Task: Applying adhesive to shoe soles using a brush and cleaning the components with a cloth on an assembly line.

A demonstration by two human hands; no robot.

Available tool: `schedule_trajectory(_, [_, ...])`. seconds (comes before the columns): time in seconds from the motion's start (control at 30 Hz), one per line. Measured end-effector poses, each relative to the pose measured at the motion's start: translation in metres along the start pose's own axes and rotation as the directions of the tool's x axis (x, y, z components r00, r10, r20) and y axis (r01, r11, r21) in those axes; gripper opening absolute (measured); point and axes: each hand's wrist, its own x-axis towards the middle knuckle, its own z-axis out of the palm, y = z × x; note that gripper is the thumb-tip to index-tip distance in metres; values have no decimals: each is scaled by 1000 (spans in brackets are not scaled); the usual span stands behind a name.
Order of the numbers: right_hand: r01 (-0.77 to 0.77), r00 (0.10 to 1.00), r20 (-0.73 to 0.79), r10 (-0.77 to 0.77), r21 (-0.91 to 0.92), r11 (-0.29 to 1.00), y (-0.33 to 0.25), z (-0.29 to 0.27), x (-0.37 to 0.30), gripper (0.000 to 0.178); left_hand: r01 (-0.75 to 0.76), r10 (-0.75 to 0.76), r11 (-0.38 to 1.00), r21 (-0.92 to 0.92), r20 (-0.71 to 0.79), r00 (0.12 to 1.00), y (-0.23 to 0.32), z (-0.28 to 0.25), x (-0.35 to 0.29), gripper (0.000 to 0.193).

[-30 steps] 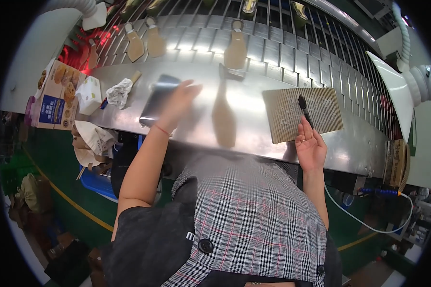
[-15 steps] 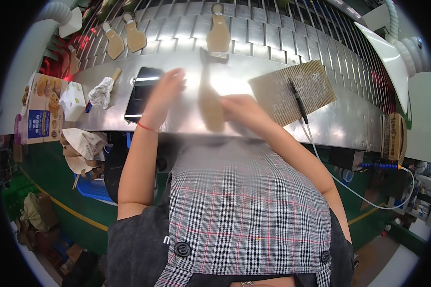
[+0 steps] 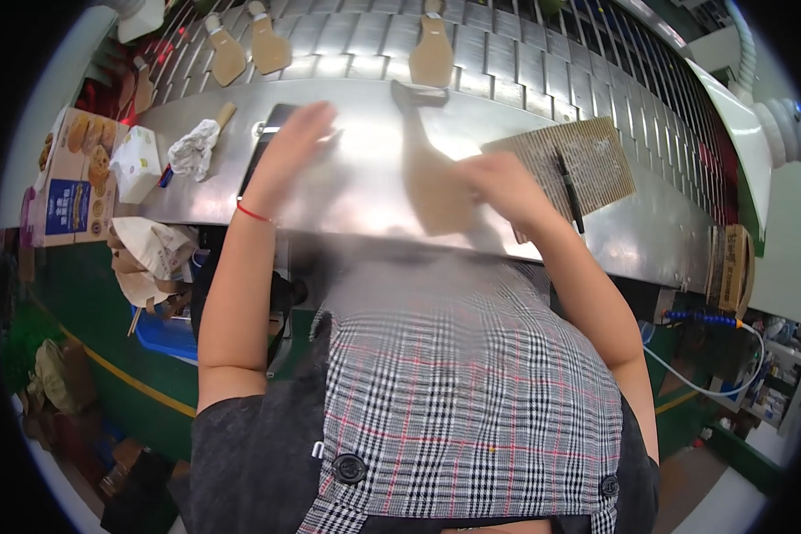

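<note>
Head view: your right hand [image 3: 505, 185] rests on flat tan paddle-shaped wooden piece [image 3: 434, 182], lying mid steel tabletop [image 3: 650, 233]; motion blur, cannot tell if fingers grasp it. Your left hand [image 3: 298, 138] released, fingers spread over dark flat rectangular device [image 3: 262, 153]. Woven mat [image 3: 596, 158] with black pen [image 3: 568, 187] just right. Keep piece flat, press evenly, avoid pen.

On your far left sits a snack box [image 3: 67, 178], beside it a small white carton [image 3: 136, 163] and a crumpled white cloth [image 3: 192, 149]. Three tan cutouts [image 3: 270, 44] ride the slatted conveyor [image 3: 525, 67] behind the table [image 3: 365, 191]. A black pen [image 3: 569, 189] lies on the ridged mat [image 3: 587, 160].
</note>
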Motion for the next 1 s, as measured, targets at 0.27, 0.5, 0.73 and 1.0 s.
schedule_trajectory(0.27, [7,1000,-17,-11,-250,968,22,-25,7,28,-172,400,852,494,-404,822,-6,-153,0,48])
schedule_trajectory(0.5, [33,998,43,-46,271,962,-5,-57,-6,27,208,586,121,971,-239,774,-15,-168,-2,60])
schedule_trajectory(0.73, [225,947,45,-317,611,759,-33,-85,-49,31,-367,339,864,345,143,930,70,-37,-30,42])
schedule_trajectory(1.0, [269,870,28,-493,810,521,-47,-65,-86,36,102,458,746,-658,618,639,92,133,-52,85])
